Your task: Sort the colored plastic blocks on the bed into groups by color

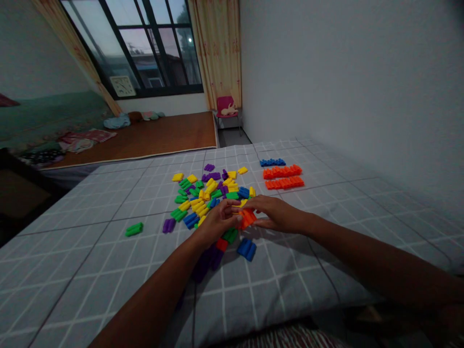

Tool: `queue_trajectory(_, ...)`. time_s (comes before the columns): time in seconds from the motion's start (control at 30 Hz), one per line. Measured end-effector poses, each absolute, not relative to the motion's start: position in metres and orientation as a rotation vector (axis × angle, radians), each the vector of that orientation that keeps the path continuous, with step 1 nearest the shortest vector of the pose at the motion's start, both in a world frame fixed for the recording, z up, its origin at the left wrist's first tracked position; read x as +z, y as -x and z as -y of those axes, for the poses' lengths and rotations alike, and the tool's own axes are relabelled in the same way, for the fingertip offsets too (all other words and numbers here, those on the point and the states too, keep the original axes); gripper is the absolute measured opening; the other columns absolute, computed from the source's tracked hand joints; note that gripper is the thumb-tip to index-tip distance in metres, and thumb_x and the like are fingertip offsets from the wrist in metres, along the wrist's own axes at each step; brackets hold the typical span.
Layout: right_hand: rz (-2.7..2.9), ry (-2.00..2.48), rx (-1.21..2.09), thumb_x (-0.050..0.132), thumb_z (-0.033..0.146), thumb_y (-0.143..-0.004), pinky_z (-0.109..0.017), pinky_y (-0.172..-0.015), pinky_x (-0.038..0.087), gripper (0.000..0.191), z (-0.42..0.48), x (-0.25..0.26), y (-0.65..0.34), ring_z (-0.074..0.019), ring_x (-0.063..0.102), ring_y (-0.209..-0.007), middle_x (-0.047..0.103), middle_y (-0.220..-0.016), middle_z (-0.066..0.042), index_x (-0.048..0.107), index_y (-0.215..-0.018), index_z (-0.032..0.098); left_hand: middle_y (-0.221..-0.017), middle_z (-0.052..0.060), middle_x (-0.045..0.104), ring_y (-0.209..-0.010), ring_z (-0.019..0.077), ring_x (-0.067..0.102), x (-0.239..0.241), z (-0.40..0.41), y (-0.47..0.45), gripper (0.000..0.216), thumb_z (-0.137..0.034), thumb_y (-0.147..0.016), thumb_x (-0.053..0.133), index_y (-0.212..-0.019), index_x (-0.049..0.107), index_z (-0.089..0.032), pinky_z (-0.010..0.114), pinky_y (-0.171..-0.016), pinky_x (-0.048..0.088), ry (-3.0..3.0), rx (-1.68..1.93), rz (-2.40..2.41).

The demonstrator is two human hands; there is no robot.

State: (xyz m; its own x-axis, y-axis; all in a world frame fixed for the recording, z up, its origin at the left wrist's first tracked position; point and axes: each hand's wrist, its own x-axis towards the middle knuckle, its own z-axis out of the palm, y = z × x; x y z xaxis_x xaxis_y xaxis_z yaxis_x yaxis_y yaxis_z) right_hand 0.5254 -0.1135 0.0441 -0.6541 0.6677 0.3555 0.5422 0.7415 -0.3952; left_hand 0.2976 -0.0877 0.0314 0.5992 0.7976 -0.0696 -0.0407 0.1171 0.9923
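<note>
A small bunch of orange blocks (247,217) is gripped between both hands. The left hand (217,221) is closed on it from the 9 o'clock side and the right hand (277,214) from the 3 o'clock side, with the fingers laid over its top. The bunch is held just above the grey checked sheet (90,251), at the near edge of a loose pile of mixed blocks (208,191), which is spread out toward 11 and 12 o'clock. A blue block (247,248) is seen just below the hands at 6 o'clock, and purple blocks (213,256) are partly hidden under the left wrist at 7 o'clock. A purple pair (168,224) and, farther off, a lone green block (134,228) are found at 9 o'clock. Two orange rows (283,177) and a blue row (272,162) are laid out well apart at 1 o'clock.
</note>
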Motion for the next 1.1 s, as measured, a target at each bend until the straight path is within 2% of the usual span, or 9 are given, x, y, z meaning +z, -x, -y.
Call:
queue_trajectory(0.07, 2.42, 1.007, 0.344, 0.063, 0.03, -0.084, -0.041, -0.092, 0.049, 0.043, 0.104, 0.038, -0.548, -0.0228, 0.059, -0.108, 0.063, -0.122, -0.011, 0.056, -0.126, 0.022, -0.119, 0.011, 0.062, -0.095, 0.0208, 0.066, 0.034, 0.088, -0.296, 0.049, -0.038, -0.072, 0.077, -0.112, 0.057, -0.018, 0.03, -0.076, 0.054, -1.376, 0.667, -0.749)
queue_trajectory(0.13, 2.297, 1.187, 0.316, 0.063, 0.031, -0.082, -0.04, -0.085, 0.052, 0.041, 0.09, 0.034, -0.586, -0.0227, 0.062, -0.101, 0.063, -0.122, -0.011, 0.059, -0.122, 0.022, -0.121, 0.012, 0.061, -0.099, 0.0227, 0.064, 0.036, 0.087, -0.294, 0.047, -0.04, -0.074, 0.074, -0.111, 0.059, -0.017, 0.031, -0.077, 0.054, -1.427, 0.634, -0.781)
queue_trajectory(0.3, 1.858, 1.662, 0.178, 0.063, 0.04, -0.078, -0.038, -0.076, 0.053, 0.04, 0.055, 0.029, -0.705, -0.0222, 0.066, -0.086, 0.068, -0.109, -0.008, 0.063, -0.114, 0.021, -0.103, 0.008, 0.068, -0.092, 0.0211, 0.065, 0.04, 0.085, -0.289, 0.041, -0.043, -0.075, 0.072, -0.105, 0.064, -0.016, 0.031, -0.078, 0.053, -1.457, 0.606, -0.847)
queue_trajectory(0.43, 1.667, 1.899, 0.039, 0.063, 0.047, -0.076, -0.038, -0.076, 0.052, 0.038, 0.035, 0.025, -0.757, -0.0232, 0.067, -0.081, 0.072, -0.099, -0.009, 0.068, -0.101, 0.019, -0.097, 0.006, 0.069, -0.088, 0.0201, 0.065, 0.041, 0.085, -0.291, 0.04, -0.045, -0.073, 0.072, -0.101, 0.066, -0.017, 0.032, -0.077, 0.053, -1.443, 0.613, -0.85)
queue_trajectory(0.6, 1.837, 1.864, 0.033, 0.063, 0.038, -0.077, -0.037, -0.084, 0.051, 0.04, 0.009, 0.022, -0.753, -0.023, 0.066, -0.093, 0.07, -0.109, -0.009, 0.066, -0.112, 0.019, -0.089, 0.005, 0.069, -0.082, 0.0178, 0.065, 0.04, 0.084, -0.292, 0.039, -0.044, -0.071, 0.075, -0.098, 0.068, -0.017, 0.029, -0.074, 0.053, -1.412, 0.597, -0.867)
queue_trajectory(0.73, 2.001, 1.816, 0.104, 0.063, 0.033, -0.077, -0.038, -0.085, 0.051, 0.04, -0.006, 0.027, -0.737, -0.0243, 0.064, -0.102, 0.07, -0.113, -0.008, 0.066, -0.115, 0.021, -0.092, 0.005, 0.069, -0.082, 0.0173, 0.065, 0.038, 0.083, -0.291, 0.037, -0.043, -0.072, 0.074, -0.098, 0.068, -0.017, 0.028, -0.073, 0.053, -1.403, 0.595, -0.876)
queue_trajectory(0.9, 2.119, 1.768, 0.145, 0.06, 0.033, -0.079, -0.038, -0.085, 0.051, 0.04, -0.015, 0.03, -0.715, -0.025, 0.063, -0.105, 0.068, -0.118, -0.009, 0.065, -0.117, 0.02, -0.089, 0.005, 0.069, -0.078, 0.016, 0.064, 0.038, 0.083, -0.291, 0.036, -0.044, -0.072, 0.074, -0.095, 0.069, -0.017, 0.025, -0.068, 0.051, -1.427, 0.583, -0.868)
queue_trajectory(1.1, 2.162, 1.733, 0.0, 0.063, 0.035, -0.078, -0.039, -0.092, 0.047, 0.042, -0.029, 0.036, -0.696, -0.0248, 0.062, -0.107, 0.069, -0.117, -0.006, 0.064, -0.118, 0.022, -0.088, 0.006, 0.07, -0.077, 0.0159, 0.063, 0.039, 0.084, -0.29, 0.036, -0.045, -0.075, 0.072, -0.095, 0.069, -0.015, 0.024, -0.067, 0.048, -1.457, 0.556, -0.815)
